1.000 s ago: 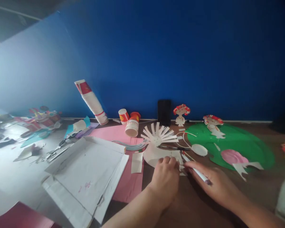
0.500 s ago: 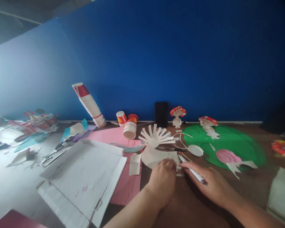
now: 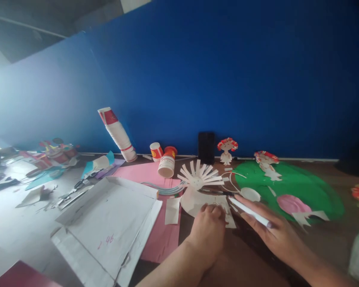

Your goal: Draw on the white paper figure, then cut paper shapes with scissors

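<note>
My left hand (image 3: 210,227) rests on a sheet of white paper (image 3: 191,200) with its fingers curled down, pressing the paper to the table. Faint drawn lines show on the paper beside the fingertips, though the hand covers part of it. My right hand (image 3: 277,235) grips a white marker (image 3: 253,212) with a dark end, a little right of the paper. The marker tip is off the sheet. Just behind the paper lies a white paper piece cut into fanned strips (image 3: 197,181). Close by is a white oval piece (image 3: 250,194).
A white cardboard box lid (image 3: 107,223) lies on pink paper (image 3: 164,239) at the left. Stacked paper cups (image 3: 118,135) lean on the blue partition (image 3: 197,79). Paper figures (image 3: 227,151) and a green sheet (image 3: 320,195) with a pink piece (image 3: 293,204) are at the right.
My right hand has drawn back to the right with the marker, lifting its tip off the paper. More of the sheet's right side shows. My left hand stays on the paper.
</note>
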The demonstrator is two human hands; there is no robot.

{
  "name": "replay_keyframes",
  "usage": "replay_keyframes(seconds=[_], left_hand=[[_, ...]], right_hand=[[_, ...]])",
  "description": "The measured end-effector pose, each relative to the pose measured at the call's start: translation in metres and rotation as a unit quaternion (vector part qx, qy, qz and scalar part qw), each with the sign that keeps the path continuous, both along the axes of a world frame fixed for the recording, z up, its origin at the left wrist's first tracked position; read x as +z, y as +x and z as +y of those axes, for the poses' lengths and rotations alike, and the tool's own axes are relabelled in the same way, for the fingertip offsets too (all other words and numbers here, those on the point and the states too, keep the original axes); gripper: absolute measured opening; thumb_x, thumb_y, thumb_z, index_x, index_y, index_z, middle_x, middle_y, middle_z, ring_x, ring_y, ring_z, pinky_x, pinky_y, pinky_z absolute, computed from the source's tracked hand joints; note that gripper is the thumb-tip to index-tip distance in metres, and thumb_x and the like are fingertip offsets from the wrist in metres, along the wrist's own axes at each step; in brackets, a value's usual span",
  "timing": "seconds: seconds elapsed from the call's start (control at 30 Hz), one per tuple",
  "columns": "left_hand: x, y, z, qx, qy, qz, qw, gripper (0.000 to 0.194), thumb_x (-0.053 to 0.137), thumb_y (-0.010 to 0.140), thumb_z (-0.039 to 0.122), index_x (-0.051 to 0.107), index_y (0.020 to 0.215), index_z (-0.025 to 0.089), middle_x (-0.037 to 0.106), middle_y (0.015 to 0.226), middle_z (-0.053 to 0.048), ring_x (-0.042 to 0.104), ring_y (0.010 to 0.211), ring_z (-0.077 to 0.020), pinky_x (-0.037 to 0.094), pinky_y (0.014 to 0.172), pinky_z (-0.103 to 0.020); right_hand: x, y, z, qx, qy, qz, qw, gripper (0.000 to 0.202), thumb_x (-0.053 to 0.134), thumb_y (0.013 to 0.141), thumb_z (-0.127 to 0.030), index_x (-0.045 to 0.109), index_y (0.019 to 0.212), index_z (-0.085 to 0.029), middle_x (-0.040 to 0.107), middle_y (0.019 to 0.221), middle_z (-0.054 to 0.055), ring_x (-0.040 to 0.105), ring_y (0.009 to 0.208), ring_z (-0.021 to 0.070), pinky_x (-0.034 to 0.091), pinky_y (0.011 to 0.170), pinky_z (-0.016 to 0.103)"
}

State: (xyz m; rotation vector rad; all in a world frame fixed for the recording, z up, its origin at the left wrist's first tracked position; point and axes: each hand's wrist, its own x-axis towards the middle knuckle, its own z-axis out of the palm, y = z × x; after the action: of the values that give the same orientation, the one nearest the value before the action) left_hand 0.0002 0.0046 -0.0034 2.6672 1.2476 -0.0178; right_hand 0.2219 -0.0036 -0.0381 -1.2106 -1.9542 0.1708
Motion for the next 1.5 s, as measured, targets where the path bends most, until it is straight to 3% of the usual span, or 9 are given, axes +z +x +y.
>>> replay_keyframes(seconds=[0.17,0.3,0.47,0.63,0.83,1.1,1.5], left_hand=[[-0.003,0.001,0.001,0.004,-0.015,0.010,1.000,0.030,0.056,0.097,0.019,0.073,0.118,0.007,0.066,0.136,-0.019,0.062,0.122,-0.0315,0.053,0.108,-0.042],[0.001,0.001,-0.001,0.021,-0.051,-0.005,0.998,0.032,0.057,0.094,0.016,0.070,0.123,0.008,0.064,0.139,-0.018,0.061,0.124,-0.0311,0.056,0.103,-0.039],[0.006,0.001,-0.002,0.044,-0.071,-0.005,0.996,0.037,0.053,0.094,0.013,0.068,0.127,0.009,0.066,0.133,-0.016,0.062,0.121,-0.0293,0.058,0.096,-0.036],[-0.002,0.001,-0.002,0.024,-0.044,-0.003,0.999,0.030,0.057,0.094,0.017,0.073,0.120,0.011,0.064,0.140,-0.017,0.061,0.123,-0.0302,0.059,0.096,-0.037],[-0.002,0.002,-0.002,0.019,-0.022,-0.003,1.000,0.029,0.055,0.096,0.016,0.074,0.115,0.010,0.065,0.136,-0.017,0.062,0.120,-0.0297,0.057,0.101,-0.039],[-0.002,0.004,-0.002,0.026,-0.028,-0.001,0.999,0.030,0.055,0.096,0.015,0.075,0.117,0.009,0.066,0.135,-0.018,0.062,0.120,-0.0298,0.057,0.101,-0.040],[-0.001,0.003,-0.003,0.037,-0.041,0.006,0.998,0.033,0.052,0.096,0.013,0.074,0.121,0.012,0.062,0.143,-0.017,0.061,0.126,-0.0305,0.061,0.096,-0.037]], right_hand=[[0.008,0.003,0.005,-0.022,-0.037,0.032,0.999,0.039,0.054,0.105,-0.054,0.082,0.117,-0.029,0.086,0.115,0.004,0.084,0.089,0.0207,0.068,0.079,0.026],[0.019,-0.001,0.014,-0.046,-0.039,0.023,0.998,0.035,0.060,0.100,-0.056,0.082,0.114,-0.033,0.085,0.115,0.002,0.081,0.105,0.0250,0.066,0.090,0.031],[0.034,-0.013,0.029,-0.050,-0.051,0.017,0.997,0.031,0.061,0.097,-0.052,0.082,0.104,-0.031,0.087,0.104,0.002,0.083,0.096,0.0261,0.067,0.086,0.033],[0.015,-0.022,0.034,-0.100,-0.034,0.014,0.994,0.035,0.054,0.100,-0.052,0.079,0.098,-0.028,0.087,0.090,0.004,0.084,0.080,0.0254,0.066,0.072,0.032],[-0.011,-0.027,0.032,-0.115,0.025,-0.004,0.993,0.037,0.049,0.104,-0.051,0.076,0.101,-0.026,0.087,0.098,0.007,0.084,0.084,0.0259,0.064,0.073,0.033],[-0.010,-0.031,0.032,-0.113,0.014,-0.025,0.993,0.036,0.049,0.103,-0.047,0.078,0.099,-0.026,0.087,0.091,0.007,0.083,0.075,0.0251,0.062,0.062,0.030],[-0.013,-0.032,0.034,-0.109,0.008,-0.034,0.993,0.038,0.049,0.102,-0.048,0.079,0.098,-0.026,0.087,0.091,0.007,0.083,0.076,0.0254,0.063,0.064,0.030]])
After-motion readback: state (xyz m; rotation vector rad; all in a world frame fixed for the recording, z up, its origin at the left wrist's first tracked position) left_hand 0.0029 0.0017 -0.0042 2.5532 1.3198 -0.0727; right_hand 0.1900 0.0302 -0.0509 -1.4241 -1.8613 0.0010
